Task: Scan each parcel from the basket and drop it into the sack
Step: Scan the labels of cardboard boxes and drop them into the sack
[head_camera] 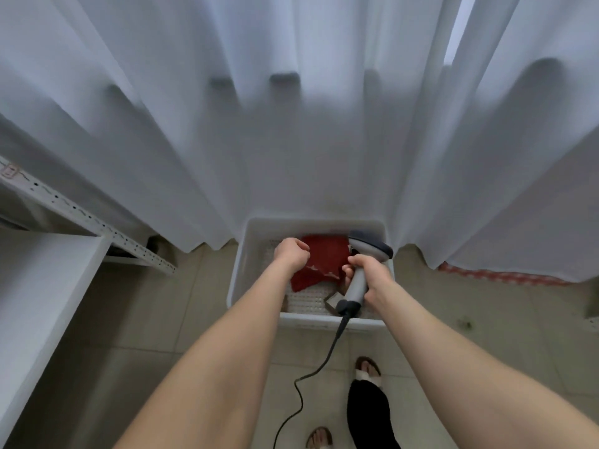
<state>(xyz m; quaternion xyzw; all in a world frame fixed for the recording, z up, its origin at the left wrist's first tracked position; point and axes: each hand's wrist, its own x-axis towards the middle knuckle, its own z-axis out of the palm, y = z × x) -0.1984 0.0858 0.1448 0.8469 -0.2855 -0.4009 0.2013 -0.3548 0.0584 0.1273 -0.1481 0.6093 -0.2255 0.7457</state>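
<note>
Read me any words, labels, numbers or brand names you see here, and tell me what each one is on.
Nothing here can be read.
Red parcel: white marks near its lower edge, too blurred to read.
Small sticker on the shelf rail: pinkish, too blurred to read.
Barcode scanner: no lettering shows.
White basket: no lettering shows.

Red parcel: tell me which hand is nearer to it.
Left. The left hand grips the red parcel at its left edge; the right hand, holding the scanner, is just beside its right edge.
</note>
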